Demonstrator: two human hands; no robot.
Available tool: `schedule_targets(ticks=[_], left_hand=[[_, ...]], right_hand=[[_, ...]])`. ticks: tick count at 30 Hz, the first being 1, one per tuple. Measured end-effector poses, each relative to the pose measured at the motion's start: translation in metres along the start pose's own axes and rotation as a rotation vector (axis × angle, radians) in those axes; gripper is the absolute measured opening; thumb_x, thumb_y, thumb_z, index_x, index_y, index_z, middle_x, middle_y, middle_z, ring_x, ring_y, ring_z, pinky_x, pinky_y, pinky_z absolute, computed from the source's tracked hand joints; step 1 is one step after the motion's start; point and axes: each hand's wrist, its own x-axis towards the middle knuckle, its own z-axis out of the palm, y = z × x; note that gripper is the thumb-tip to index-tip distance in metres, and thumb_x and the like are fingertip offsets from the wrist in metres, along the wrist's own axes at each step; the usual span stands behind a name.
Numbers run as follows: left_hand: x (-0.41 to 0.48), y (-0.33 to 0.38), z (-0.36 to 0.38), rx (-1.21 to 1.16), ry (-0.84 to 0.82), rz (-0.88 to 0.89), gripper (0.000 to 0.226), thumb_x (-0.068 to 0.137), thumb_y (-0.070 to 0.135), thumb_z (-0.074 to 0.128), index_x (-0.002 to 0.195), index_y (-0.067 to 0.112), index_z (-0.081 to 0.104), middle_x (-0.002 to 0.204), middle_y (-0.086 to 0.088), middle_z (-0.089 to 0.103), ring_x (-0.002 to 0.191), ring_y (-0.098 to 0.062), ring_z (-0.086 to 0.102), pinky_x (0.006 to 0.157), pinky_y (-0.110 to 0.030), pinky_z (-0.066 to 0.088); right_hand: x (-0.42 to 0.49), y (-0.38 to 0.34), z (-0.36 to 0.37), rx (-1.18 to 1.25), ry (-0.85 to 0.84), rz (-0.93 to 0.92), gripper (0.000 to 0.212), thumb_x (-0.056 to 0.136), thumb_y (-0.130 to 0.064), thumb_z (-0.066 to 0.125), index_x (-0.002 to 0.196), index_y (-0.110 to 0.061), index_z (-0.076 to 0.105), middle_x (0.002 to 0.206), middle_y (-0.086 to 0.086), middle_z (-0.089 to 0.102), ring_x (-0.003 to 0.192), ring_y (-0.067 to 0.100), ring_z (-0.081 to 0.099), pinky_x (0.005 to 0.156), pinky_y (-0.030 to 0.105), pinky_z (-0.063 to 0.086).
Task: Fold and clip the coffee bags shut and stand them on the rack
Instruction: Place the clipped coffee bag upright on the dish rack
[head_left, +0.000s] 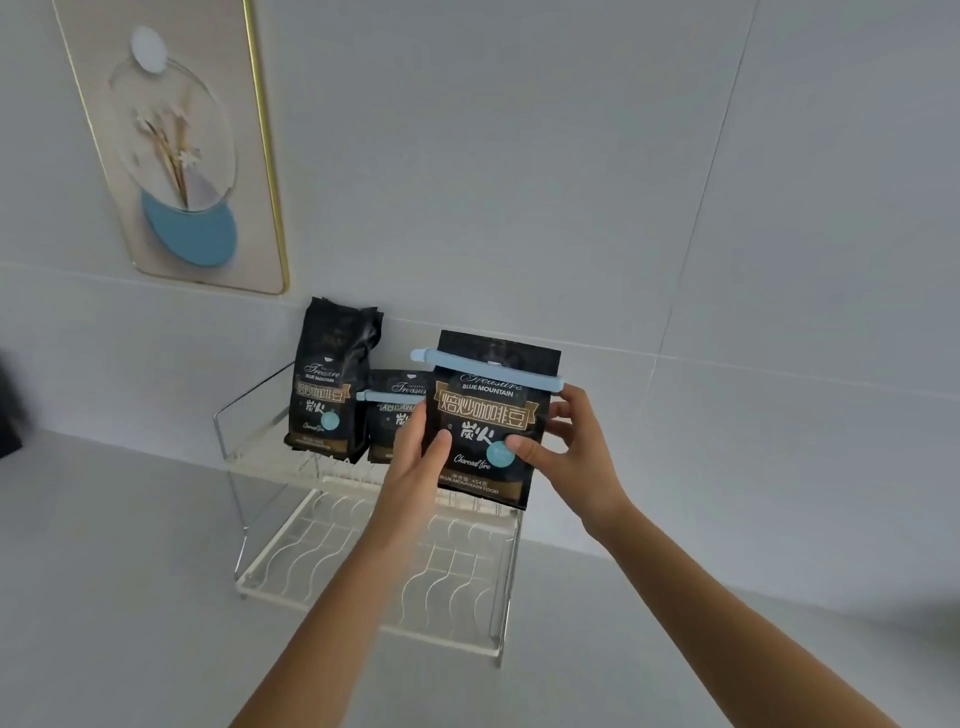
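Against grey tiles, both hands' grip holds a clipped coffee bag above the rack.

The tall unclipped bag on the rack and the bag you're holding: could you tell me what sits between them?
In the head view, a shorter clipped bag stands between them.

Glossy bags, clear plastic rack

The black coffee bags look like slick, shiny foil; the pale blue clip is smooth matt plastic; the rack is clear acrylic; the surface is matt grey.
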Motion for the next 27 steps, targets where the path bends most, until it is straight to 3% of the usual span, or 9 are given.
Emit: schedule_targets(ticks=[3, 6, 8, 12, 17, 20, 21, 24, 27], left_hand=[[0.022, 0.011, -0.015, -0.017, 0.002, 0.003, 0.035, 0.094, 0.037, 0.042, 0.121, 0.059, 0.034, 0.11, 0.036, 0.041, 0.086, 0.032, 0.048, 0.057, 0.002, 0.044], [0.04, 0.006, -0.025, 0.052, 0.021, -0.017, 0.046, 0.096, 0.034, 0.042, 0.139, 0.039, 0.029, 0.118, 0.025, 0.042, 0.104, 0.008, 0.046, 0.081, -0.013, 0.038], [0.049, -0.003, -0.027, 0.159, -0.009, -0.036, 0.039, 0.098, 0.029, 0.039, 0.136, 0.034, 0.036, 0.117, 0.022, 0.047, 0.112, -0.002, 0.044, 0.088, -0.022, 0.034], [0.062, -0.024, -0.021, 0.255, -0.104, -0.092, 0.029, 0.099, 0.023, 0.037, 0.126, 0.023, 0.046, 0.118, 0.007, 0.058, 0.102, 0.002, 0.054, 0.068, -0.01, 0.037], [0.092, -0.036, -0.014, 0.233, -0.133, -0.179, 0.035, 0.098, 0.027, 0.037, 0.133, 0.024, 0.039, 0.129, 0.001, 0.054, 0.097, 0.003, 0.052, 0.069, -0.016, 0.04], [0.104, -0.045, -0.01, 0.293, -0.161, -0.234, 0.051, 0.097, 0.035, 0.037, 0.145, 0.022, 0.023, 0.142, -0.003, 0.043, 0.11, -0.005, 0.049, 0.093, -0.029, 0.043], [0.105, -0.046, -0.008, 0.349, -0.164, -0.248, 0.058, 0.097, 0.039, 0.037, 0.147, 0.022, 0.015, 0.144, -0.005, 0.04, 0.111, -0.006, 0.045, 0.094, -0.029, 0.041], [0.109, -0.05, -0.003, 0.457, -0.157, -0.239, 0.068, 0.094, 0.048, 0.035, 0.149, 0.02, 0.005, 0.146, -0.005, 0.037, 0.115, -0.01, 0.044, 0.093, -0.03, 0.037], [0.107, -0.047, -0.001, 0.573, -0.124, -0.184, 0.073, 0.092, 0.053, 0.034, 0.149, 0.019, 0.002, 0.157, -0.003, 0.017, 0.141, -0.02, 0.023, 0.112, -0.041, 0.025]], right_hand=[[0.028, -0.009, 0.008, -0.044, -0.019, -0.03, 0.06, 0.075, -0.028, 0.076, 0.122, -0.033, 0.039, 0.109, -0.018, 0.055, 0.109, 0.012, 0.056, 0.08, 0.032, 0.057], [0.053, -0.006, 0.013, -0.175, -0.042, -0.016, 0.058, 0.074, -0.025, 0.077, 0.12, -0.027, 0.042, 0.109, -0.015, 0.057, 0.107, 0.011, 0.056, 0.083, 0.034, 0.056], [0.064, 0.006, 0.014, -0.356, -0.067, -0.01, 0.059, 0.072, -0.024, 0.079, 0.119, -0.024, 0.044, 0.112, -0.009, 0.06, 0.109, 0.011, 0.055, 0.091, 0.041, 0.052], [0.073, 0.036, 0.006, -0.701, -0.066, 0.082, 0.067, 0.067, -0.034, 0.08, 0.121, -0.024, 0.042, 0.116, -0.003, 0.061, 0.111, 0.019, 0.054, 0.099, 0.049, 0.043], [0.087, 0.058, 0.005, -0.826, -0.062, 0.185, 0.069, 0.068, -0.042, 0.077, 0.123, -0.02, 0.041, 0.123, 0.0, 0.051, 0.116, 0.02, 0.045, 0.096, 0.044, 0.039], [0.097, 0.063, 0.007, -0.804, -0.022, 0.186, 0.052, 0.08, -0.033, 0.065, 0.125, -0.018, 0.041, 0.129, 0.004, 0.047, 0.118, 0.022, 0.041, 0.096, 0.045, 0.039], [0.098, 0.061, 0.008, -0.792, -0.018, 0.201, 0.049, 0.083, -0.03, 0.061, 0.126, -0.018, 0.04, 0.131, 0.005, 0.047, 0.12, 0.022, 0.04, 0.097, 0.045, 0.039], [0.099, 0.061, 0.009, -0.775, -0.061, 0.172, 0.056, 0.086, -0.027, 0.058, 0.135, -0.015, 0.034, 0.14, 0.007, 0.041, 0.126, 0.024, 0.037, 0.104, 0.046, 0.039], [0.091, 0.055, 0.01, -0.778, -0.079, 0.111, 0.068, 0.089, -0.029, 0.057, 0.144, -0.012, 0.021, 0.153, 0.008, 0.026, 0.139, 0.026, 0.024, 0.114, 0.047, 0.028]])
